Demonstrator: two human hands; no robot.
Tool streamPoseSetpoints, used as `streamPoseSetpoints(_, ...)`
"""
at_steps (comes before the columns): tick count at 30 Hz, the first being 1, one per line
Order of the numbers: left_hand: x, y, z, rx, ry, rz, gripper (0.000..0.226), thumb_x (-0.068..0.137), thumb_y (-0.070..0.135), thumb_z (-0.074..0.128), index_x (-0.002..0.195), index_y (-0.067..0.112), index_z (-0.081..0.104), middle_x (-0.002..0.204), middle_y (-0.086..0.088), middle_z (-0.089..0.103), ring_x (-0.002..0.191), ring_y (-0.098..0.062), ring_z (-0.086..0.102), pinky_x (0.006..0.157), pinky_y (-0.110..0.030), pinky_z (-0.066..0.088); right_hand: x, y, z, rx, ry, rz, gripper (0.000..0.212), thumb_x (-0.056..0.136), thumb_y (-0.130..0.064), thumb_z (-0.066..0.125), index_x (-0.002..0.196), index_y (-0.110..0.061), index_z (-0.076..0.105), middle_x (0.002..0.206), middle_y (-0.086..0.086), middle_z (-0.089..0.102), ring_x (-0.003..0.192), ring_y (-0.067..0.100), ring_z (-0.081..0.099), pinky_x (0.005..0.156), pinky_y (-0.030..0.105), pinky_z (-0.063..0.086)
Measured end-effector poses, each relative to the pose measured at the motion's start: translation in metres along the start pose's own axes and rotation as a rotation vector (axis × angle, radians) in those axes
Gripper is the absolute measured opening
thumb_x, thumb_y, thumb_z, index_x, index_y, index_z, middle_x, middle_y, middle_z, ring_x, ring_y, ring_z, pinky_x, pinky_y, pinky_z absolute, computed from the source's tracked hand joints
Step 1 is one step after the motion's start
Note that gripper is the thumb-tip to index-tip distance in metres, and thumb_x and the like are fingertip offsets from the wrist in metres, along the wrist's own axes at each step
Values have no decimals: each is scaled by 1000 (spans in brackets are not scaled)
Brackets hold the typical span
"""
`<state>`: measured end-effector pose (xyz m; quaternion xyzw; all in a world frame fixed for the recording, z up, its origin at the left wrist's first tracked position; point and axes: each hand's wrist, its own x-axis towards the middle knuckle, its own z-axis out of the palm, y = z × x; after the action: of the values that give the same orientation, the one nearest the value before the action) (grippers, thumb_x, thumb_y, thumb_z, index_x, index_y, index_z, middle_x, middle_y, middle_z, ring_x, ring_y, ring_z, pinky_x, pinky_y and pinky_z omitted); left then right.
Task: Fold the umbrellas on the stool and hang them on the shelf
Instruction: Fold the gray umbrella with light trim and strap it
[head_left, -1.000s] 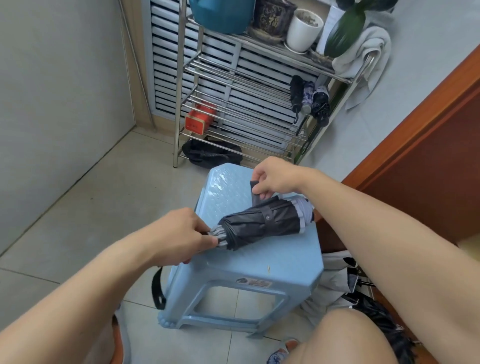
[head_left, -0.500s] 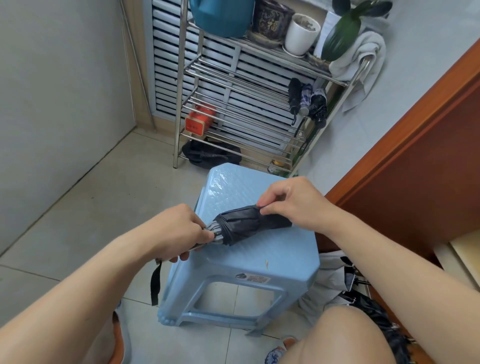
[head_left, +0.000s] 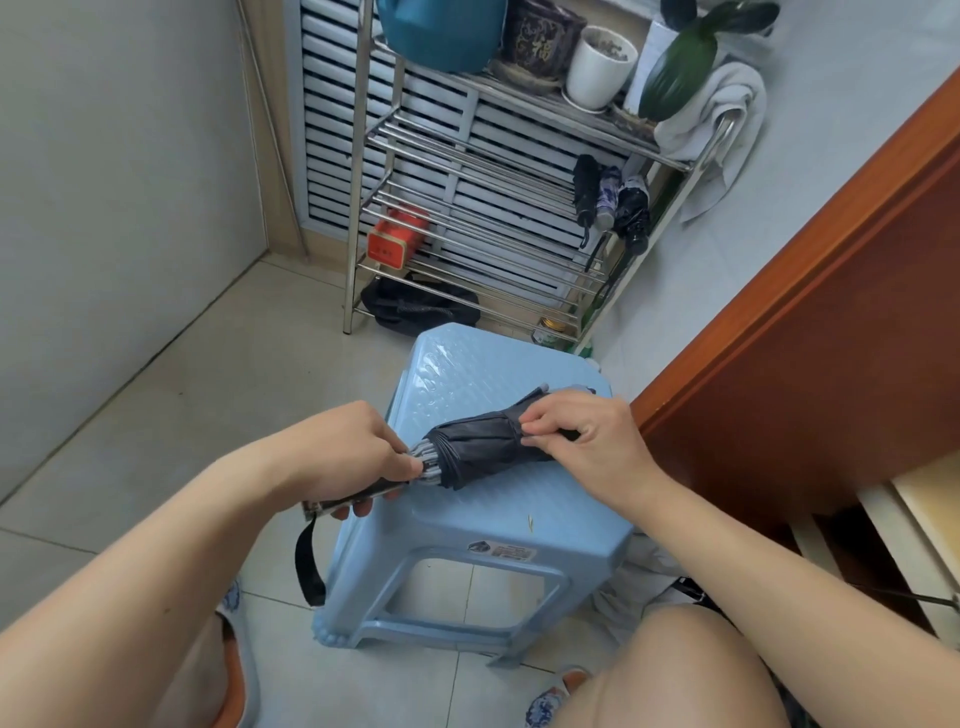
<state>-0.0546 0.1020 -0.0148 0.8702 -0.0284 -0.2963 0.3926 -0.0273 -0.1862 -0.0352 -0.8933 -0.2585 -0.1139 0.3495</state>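
Head view, first question: what sits on the shelf (head_left: 470, 171)?

— On its top tier stand a teal container (head_left: 441, 31), a dark patterned pot (head_left: 543, 36) and a white pot (head_left: 597, 67) with gravelly fill. A green leafy plant (head_left: 685, 57) rises beside them, and a pale towel (head_left: 722, 119) is draped over the right corner. What the teal container and the dark pot hold, I cannot tell.

— And lower down?

— A red box (head_left: 397, 241) lies on a middle tier. A black bag (head_left: 415, 306) lies on the floor under the bottom rails. Three folded umbrellas (head_left: 613, 202) hang from the right end of the shelf, close together.

— Where is the umbrella being worked on?

— The black umbrella (head_left: 478, 447) lies across the top of the blue stool (head_left: 498, 519), well in front of the shelf, between both hands.

— How do the hands hold it?

— The left hand (head_left: 348, 452) is curled round the handle end, thumb and fingers pressed at the grey rib tips; a black wrist strap (head_left: 306, 561) dangles below it over the stool's left edge. The right hand (head_left: 587, 436) pinches the canopy fabric near the far end with its fingertips (head_left: 530, 434).
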Motion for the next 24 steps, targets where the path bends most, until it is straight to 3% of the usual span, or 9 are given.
streamPoseSetpoints(4, 1, 0, -1, 9, -10, -1, 38, 97, 38, 63, 77, 7, 71, 59, -7, 66, 47, -18, 54, 46, -20, 43, -3, 5, 7, 19, 22, -34, 12, 79, 10, 78, 82, -1, 79, 91, 3, 75, 87, 12, 71, 73, 34, 63)
streamPoseSetpoints(11, 3, -2, -5, -20, -22, 33, 38, 98, 37, 64, 77, 7, 73, 60, -9, 65, 49, -20, 54, 40, -18, 39, 1, 11, 1, -163, -68, -293, 3, 85, 0, 80, 85, -3, 78, 97, 5, 73, 92, 12, 65, 91, 19, 45)
streamPoseSetpoints(15, 1, -3, -6, 15, -36, 51, 35, 98, 37, 63, 78, 10, 72, 60, -4, 64, 51, -19, 54, 43, -19, 40, 5, 3, -10, -241, -223, -329, 12, 94, -14, 72, 95, -3, 77, 105, 5, 69, 96, 17, 62, 89, 30, 49)
streamPoseSetpoints(17, 1, -6, 0, 228, 131, 158, 20, 95, 39, 66, 87, 21, 71, 65, 6, 64, 60, -18, 58, 49, -24, 43, 7, -6, -28, -360, -298, -322, 30, 97, -34, 66, 112, -9, 76, 116, 3, 66, 108, 19, 58, 97, 32, 46)
streamPoseSetpoints(18, 2, -9, 3, 400, 332, 266, 8, 91, 37, 70, 94, 29, 71, 72, 8, 64, 68, -19, 60, 54, -28, 44, 9, -9, -39, -430, -308, -289, 42, 96, -42, 64, 125, -13, 70, 126, 2, 61, 117, 20, 53, 104, 33, 43)
streamPoseSetpoints(19, 3, -12, 8, 578, 563, 380, 17, 85, 31, 76, 101, 34, 70, 79, 9, 63, 75, -21, 61, 59, -31, 44, 10, -10, -49, -491, -314, -211, 54, 95, -49, 62, 140, -18, 60, 137, 1, 55, 128, 21, 46, 111, 35, 37)
streamPoseSetpoints(21, 10, -17, 18, 717, 835, 512, 41, 74, 11, 81, 108, 30, 69, 89, 4, 60, 78, -28, 58, 66, -37, 42, 10, -8, -60, -564, -394, 22, 80, 91, -58, 62, 158, -27, 32, 155, -3, 37, 144, 18, 27, 121, 40, 26)
streamPoseSetpoints(22, 15, -20, 24, 705, 898, 532, 45, 71, 3, 79, 108, 24, 68, 92, 1, 58, 79, -30, 56, 70, -40, 41, 7, -6, -59, -560, -468, 139, 88, 89, -61, 63, 161, -29, 23, 158, -4, 33, 146, 17, 23, 122, 41, 24)
streamPoseSetpoints(24, 26, -27, 35, 600, 916, 504, 53, 65, -5, 77, 111, 20, 65, 95, -1, 53, 84, -29, 51, 78, -37, 35, -4, -1, -48, -476, -554, 295, 89, 89, -61, 66, 160, -32, 23, 153, -5, 39, 143, 18, 30, 118, 37, 29)
